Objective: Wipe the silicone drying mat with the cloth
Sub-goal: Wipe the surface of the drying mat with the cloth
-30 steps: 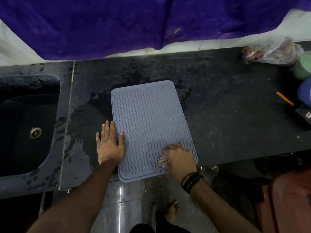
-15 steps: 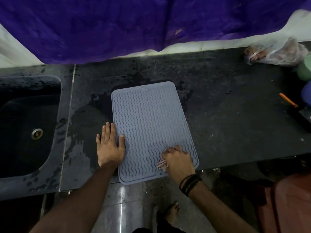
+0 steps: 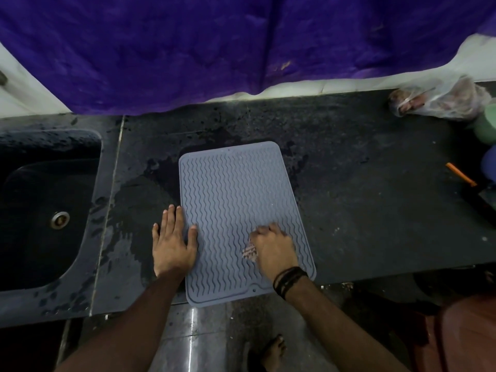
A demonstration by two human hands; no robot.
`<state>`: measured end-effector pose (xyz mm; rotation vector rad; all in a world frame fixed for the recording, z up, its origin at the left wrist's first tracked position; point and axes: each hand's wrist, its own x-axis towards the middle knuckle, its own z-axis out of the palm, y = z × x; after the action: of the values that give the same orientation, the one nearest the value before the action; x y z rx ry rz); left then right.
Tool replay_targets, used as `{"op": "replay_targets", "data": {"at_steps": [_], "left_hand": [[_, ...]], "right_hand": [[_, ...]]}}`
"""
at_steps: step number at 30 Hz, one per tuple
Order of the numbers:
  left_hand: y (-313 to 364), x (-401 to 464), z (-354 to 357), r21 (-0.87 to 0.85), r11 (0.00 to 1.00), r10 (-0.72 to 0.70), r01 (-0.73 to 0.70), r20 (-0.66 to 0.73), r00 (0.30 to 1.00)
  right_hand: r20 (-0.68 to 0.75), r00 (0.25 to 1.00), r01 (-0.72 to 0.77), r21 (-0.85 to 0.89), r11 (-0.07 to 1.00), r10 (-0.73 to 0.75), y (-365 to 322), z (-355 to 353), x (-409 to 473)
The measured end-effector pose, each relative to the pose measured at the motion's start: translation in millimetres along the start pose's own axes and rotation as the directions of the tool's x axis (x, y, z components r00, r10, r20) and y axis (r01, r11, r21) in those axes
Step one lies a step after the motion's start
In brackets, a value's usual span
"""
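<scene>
- The silicone drying mat (image 3: 236, 208) lay flat on the dark bench (image 3: 362, 200), its near edge overhanging.
- Our left hand (image 3: 173, 242) pressed flat and open on the mat's left edge; our right hand (image 3: 273, 247) gripped the bunched cloth (image 3: 249, 253).
- We judged long strokes along the ridges best, with the mat pinned.

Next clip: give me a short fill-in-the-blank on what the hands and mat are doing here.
1. The right hand grips a small ____ on the mat.
2. The left hand lies flat with its thumb on the mat's ____ edge.
3. The sink lies to the ____ of the mat.
4. The mat's near end overhangs the ____.

Missing: cloth; left; left; counter
</scene>
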<state>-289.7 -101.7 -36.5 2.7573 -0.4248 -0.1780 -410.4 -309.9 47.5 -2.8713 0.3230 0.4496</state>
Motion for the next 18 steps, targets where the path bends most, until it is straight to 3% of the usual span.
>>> {"op": "replay_targets", "data": {"at_steps": [6,12,18], "left_hand": [[0.3,1.0,0.3,-0.007,1.000,0.004,-0.004,-0.004,1.000],[-1.4,-0.9,2.1,0.007,1.000,0.003,-0.003,0.000,1.000],[-2.7,0.4,1.2,0.008,1.000,-0.005,0.005,0.001,1.000]], "right_hand": [[0.025,0.999,0.026,-0.008,1.000,-0.026,1.0,2.2,-15.6],[-0.121,0.993,0.008,-0.010,1.000,-0.009,-3.3,-27.1,30.8],[-0.060,0.998,0.011,-0.042,0.999,-0.013,-5.1,-17.2,43.9]]}}
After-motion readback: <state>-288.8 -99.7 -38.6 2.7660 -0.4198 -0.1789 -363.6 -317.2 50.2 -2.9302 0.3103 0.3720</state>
